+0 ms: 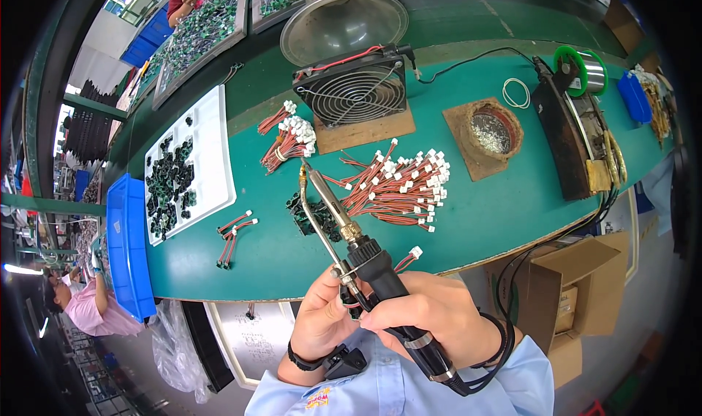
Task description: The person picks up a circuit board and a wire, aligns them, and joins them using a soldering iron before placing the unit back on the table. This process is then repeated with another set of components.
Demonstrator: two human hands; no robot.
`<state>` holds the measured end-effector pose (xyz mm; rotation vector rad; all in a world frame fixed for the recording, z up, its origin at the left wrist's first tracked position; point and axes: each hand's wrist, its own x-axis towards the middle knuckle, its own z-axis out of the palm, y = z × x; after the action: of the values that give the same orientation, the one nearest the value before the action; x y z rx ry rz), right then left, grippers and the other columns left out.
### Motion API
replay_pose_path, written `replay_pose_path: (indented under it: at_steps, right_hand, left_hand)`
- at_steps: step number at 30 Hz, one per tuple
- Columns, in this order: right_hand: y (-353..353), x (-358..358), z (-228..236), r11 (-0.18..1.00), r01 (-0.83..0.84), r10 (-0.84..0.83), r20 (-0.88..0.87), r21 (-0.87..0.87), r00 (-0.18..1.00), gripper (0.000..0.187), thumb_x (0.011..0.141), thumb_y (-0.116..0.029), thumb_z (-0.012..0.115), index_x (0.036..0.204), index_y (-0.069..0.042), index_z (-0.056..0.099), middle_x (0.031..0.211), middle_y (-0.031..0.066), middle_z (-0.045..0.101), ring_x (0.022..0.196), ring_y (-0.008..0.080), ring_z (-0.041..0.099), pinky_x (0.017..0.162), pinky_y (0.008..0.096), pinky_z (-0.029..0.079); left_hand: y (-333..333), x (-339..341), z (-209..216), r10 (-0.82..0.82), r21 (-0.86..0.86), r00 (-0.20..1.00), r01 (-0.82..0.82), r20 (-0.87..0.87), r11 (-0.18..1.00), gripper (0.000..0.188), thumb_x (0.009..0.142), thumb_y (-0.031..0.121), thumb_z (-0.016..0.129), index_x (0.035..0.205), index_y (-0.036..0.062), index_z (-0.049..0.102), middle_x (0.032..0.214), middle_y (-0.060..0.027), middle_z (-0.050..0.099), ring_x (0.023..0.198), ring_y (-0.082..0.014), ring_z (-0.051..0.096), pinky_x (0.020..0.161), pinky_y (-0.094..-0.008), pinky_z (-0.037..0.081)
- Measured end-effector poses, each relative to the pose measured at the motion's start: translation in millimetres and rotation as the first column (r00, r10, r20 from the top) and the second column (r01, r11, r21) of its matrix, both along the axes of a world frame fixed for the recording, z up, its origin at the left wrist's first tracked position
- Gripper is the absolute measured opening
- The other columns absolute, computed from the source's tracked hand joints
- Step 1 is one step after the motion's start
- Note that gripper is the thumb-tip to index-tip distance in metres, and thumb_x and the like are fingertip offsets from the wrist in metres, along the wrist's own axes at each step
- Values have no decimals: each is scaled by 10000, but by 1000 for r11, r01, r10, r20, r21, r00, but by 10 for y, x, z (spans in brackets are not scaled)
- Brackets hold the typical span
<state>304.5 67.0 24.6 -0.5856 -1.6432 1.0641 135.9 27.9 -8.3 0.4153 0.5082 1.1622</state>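
My right hand (431, 313) is wrapped round the black handle of a soldering iron (376, 270), whose metal tip points up and away over the table. A thin solder feed tube (316, 222) runs along the iron's left side. My left hand (318, 321) is closed beside the handle, its fingertips pinched around a small dark piece, mostly hidden. A white connector (415, 253) on reddish wires sticks out beyond my right hand. Past the iron lie a spread of wired white connectors (402, 185) and a small heap of dark green-black parts (311, 215).
A fan (351, 94) stands on a wooden base at the back. Left are a white tray (216, 138) of small dark parts and a blue bin (128, 248). Right are a round pot (515, 134), a black soldering unit (559, 141) and a solder spool (585, 72). Other people work beyond.
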Motion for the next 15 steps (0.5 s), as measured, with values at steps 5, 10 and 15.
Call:
replay_pose_path:
  at_steps: [5,10,15]
  right_hand:
    - [31,41,28,1000,-23,23,36,0,999,412,646,29,648,1028,-98,560,744,68,523,613,238,531,555,323,441]
    - [51,69,36,997,-43,49,82,-69,995,407,636,72,730,968,-106,575,766,85,612,576,206,569,491,284,432]
    - [49,93,28,998,-24,30,91,-66,995,385,653,65,736,962,-101,575,750,64,609,578,192,571,494,280,432]
  left_hand:
    - [-4,-38,-30,-20,-4,1000,20,-21,1000,360,879,167,599,1181,27,462,1009,-64,549,919,-147,540,798,-292,443]
    - [-24,27,48,85,11,979,-84,-187,996,306,879,183,602,1116,33,477,1018,-76,543,915,-153,537,807,-304,438]
    - [-22,19,58,59,31,980,-54,-192,998,233,889,184,587,1025,31,476,1026,-109,538,920,-169,531,828,-319,427]
